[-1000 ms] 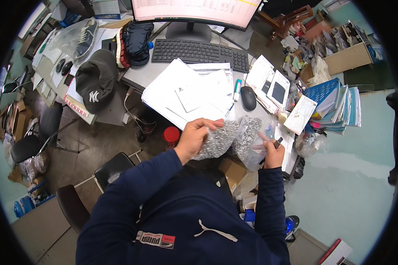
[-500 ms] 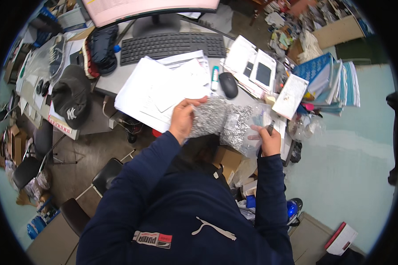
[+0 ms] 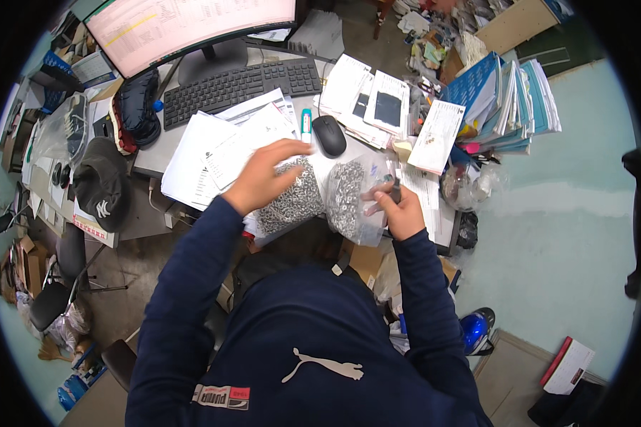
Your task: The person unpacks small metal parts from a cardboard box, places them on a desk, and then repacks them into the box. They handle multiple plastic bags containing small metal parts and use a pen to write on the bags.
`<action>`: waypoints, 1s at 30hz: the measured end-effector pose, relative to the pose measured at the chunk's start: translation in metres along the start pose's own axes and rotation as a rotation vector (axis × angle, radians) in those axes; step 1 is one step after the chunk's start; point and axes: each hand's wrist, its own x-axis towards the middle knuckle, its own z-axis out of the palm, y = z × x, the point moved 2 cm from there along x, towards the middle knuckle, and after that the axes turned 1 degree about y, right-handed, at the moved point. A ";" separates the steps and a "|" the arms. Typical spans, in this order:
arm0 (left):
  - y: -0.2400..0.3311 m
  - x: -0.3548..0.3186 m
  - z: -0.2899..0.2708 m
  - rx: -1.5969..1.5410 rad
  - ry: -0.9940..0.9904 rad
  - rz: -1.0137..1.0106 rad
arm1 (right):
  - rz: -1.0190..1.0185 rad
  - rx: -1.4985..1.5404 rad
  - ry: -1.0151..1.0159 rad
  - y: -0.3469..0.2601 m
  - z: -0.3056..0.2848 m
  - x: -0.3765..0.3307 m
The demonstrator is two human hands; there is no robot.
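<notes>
Two clear plastic bags of small silvery metal parts are at the desk's front edge. Over the left bag (image 3: pixel 292 203) is my left hand (image 3: pixel 263 174), its fingers stretched out and apart, partly covering the bag's top. The right bag (image 3: pixel 345 203) stands a little apart from it, with its loose clear end toward my right hand (image 3: pixel 406 213). That hand is closed around a slim dark pen-like object (image 3: pixel 396 188), and its fingertips meet the bag's plastic. Whether the fingers also pinch the bag is hard to see.
Loose papers (image 3: pixel 206 156), a black keyboard (image 3: pixel 242 89), a mouse (image 3: pixel 329 135) and a teal-capped tube (image 3: pixel 306 124) lie behind the bags. Folders (image 3: pixel 477 92) stand at the right. A monitor (image 3: pixel 192 28) fills the back, and a dark cap (image 3: pixel 101 181) sits at the left.
My left hand has loosened from the left bag and its fingers have spread. The two bags have moved apart. The right hand still has the dark object. The whole view has shifted.
</notes>
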 end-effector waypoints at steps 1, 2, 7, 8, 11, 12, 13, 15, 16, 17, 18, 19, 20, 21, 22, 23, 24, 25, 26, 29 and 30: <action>0.003 0.013 0.010 -0.034 -0.089 0.000 | -0.074 -0.067 -0.090 -0.014 0.006 -0.005; 0.006 0.024 0.019 -0.128 -0.142 -0.027 | -0.128 -0.148 -0.159 -0.031 0.009 -0.007; 0.034 0.046 0.028 -0.351 -0.429 0.151 | -0.216 -0.320 -0.325 -0.104 0.004 -0.019; 0.039 0.046 0.029 -0.388 -0.442 0.049 | -0.266 -0.303 -0.352 -0.113 0.000 -0.019; 0.052 0.042 0.028 -0.498 -0.239 0.003 | -0.408 -0.459 -0.012 -0.126 -0.017 -0.010; 0.052 0.039 0.027 -0.530 -0.152 -0.070 | -0.492 -0.471 0.148 -0.127 -0.024 -0.009; 0.052 0.035 0.026 -0.562 -0.065 -0.133 | -0.447 -0.426 0.290 -0.124 -0.033 -0.010; 0.048 0.025 0.017 -0.588 0.096 -0.236 | -0.233 -0.375 0.389 -0.114 -0.050 -0.016; 0.045 0.018 0.012 -0.708 0.146 -0.265 | -0.189 -0.384 0.350 -0.105 -0.051 -0.021; 0.042 0.011 0.007 -0.815 0.217 -0.316 | -0.193 -0.230 0.260 -0.092 -0.044 -0.028; 0.039 0.003 0.002 -0.937 0.288 -0.353 | -0.118 -0.111 0.227 -0.078 -0.038 -0.035; 0.034 -0.006 -0.008 -0.896 0.350 -0.333 | -0.029 -0.193 0.185 -0.066 -0.030 -0.040; 0.029 -0.018 -0.019 -0.847 0.433 -0.333 | 0.013 -0.264 0.110 -0.056 -0.020 -0.044; 0.023 -0.029 -0.030 -0.798 0.513 -0.331 | -0.039 -0.384 0.144 -0.044 -0.004 -0.042; 0.016 -0.041 -0.041 -0.748 0.588 -0.328 | -0.156 -0.474 0.138 -0.036 0.016 -0.037; 0.008 -0.055 -0.053 -0.658 0.663 -0.331 | -0.122 -0.445 0.062 -0.028 0.031 -0.036; -0.001 -0.069 -0.063 -0.605 0.734 -0.312 | -0.056 -0.356 0.016 -0.022 0.050 -0.030; -0.011 -0.083 -0.071 -0.553 0.799 -0.293 | -0.046 -0.104 -0.110 -0.020 0.067 -0.031; -0.021 -0.098 -0.077 -0.500 0.856 -0.254 | 0.074 0.115 -0.179 -0.016 0.085 -0.035; -0.055 -0.138 -0.079 -0.493 0.949 -0.322 | 0.079 0.267 -0.497 -0.020 0.133 -0.035; -0.064 -0.148 -0.078 -0.451 0.971 -0.330 | 0.052 0.219 -0.515 -0.021 0.146 -0.034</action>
